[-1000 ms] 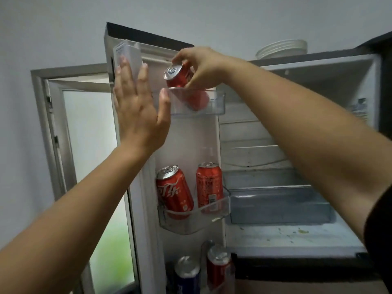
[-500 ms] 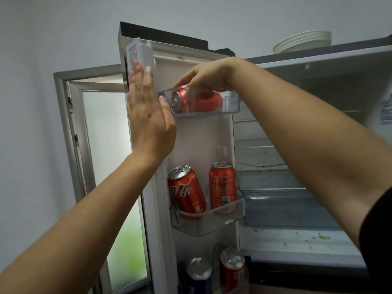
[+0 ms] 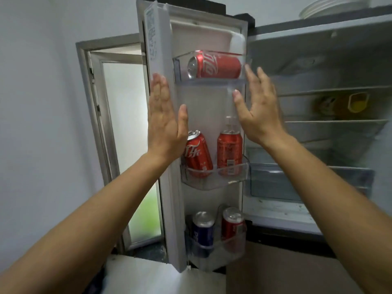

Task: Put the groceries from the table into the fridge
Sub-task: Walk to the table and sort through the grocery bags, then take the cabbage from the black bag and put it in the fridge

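Note:
The fridge door [image 3: 157, 49] stands open on the left. A red cola can [image 3: 215, 67] lies on its side in the top door shelf [image 3: 210, 82]. Two red cans [image 3: 198, 155] stand in the middle door shelf, the left one tilted. A blue can [image 3: 203, 229] and a red can [image 3: 232, 224] stand in the bottom shelf. My left hand [image 3: 166, 122] rests flat on the door's edge, fingers apart. My right hand [image 3: 257, 107] is open and empty, just below and right of the lying can, apart from it.
The fridge interior [image 3: 318, 102] to the right has wire shelves, a yellow container [image 3: 357, 102] on one, and a clear drawer [image 3: 307, 181] below. White plates [image 3: 331, 6] sit on top of the fridge. A doorway with frosted glass [image 3: 125, 132] is behind the door.
My right hand has let go of the red can, which now lies in the top door shelf, and has drawn back down and right. The left hand stays on the door.

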Action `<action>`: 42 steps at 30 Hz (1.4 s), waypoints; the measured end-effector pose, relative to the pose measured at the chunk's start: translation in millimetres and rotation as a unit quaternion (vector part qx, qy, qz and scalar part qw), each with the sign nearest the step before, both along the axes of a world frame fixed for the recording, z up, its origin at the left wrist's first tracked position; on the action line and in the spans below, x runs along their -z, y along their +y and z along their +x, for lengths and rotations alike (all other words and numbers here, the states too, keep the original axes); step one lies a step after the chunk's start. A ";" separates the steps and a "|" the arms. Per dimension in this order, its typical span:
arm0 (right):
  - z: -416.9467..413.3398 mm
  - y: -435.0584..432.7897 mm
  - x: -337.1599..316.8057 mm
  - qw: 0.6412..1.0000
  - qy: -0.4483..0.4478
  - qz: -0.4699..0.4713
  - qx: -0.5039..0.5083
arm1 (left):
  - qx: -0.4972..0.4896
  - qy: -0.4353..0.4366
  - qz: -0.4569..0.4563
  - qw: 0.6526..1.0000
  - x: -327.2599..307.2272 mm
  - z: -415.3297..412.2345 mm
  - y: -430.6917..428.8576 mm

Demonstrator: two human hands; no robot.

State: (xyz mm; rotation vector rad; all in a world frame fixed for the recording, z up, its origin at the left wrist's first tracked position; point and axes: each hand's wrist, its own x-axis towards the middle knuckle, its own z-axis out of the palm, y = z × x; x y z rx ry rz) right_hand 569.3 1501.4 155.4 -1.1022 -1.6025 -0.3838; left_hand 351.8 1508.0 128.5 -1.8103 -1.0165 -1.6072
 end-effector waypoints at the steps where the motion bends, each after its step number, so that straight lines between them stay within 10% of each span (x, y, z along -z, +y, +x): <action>1: -1.2 -2.1 21.9 1.000 0.009 -0.008 -0.001 | -0.005 0.003 -0.014 1.000 14.5 -0.1 -4.3; 13: -50.2 -10.2 139.3 1.000 -0.004 -0.009 0.020 | -0.287 0.170 -0.253 0.908 130.8 -78.6 -81.7; 27: -397.2 -169.0 197.0 0.980 -0.100 -0.059 -0.160 | -0.465 0.059 -0.404 0.785 207.8 -384.5 -383.8; 42: -727.8 -360.8 350.2 0.832 -0.321 -0.221 -0.394 | -0.547 -0.167 -0.508 0.645 342.4 -619.2 -628.7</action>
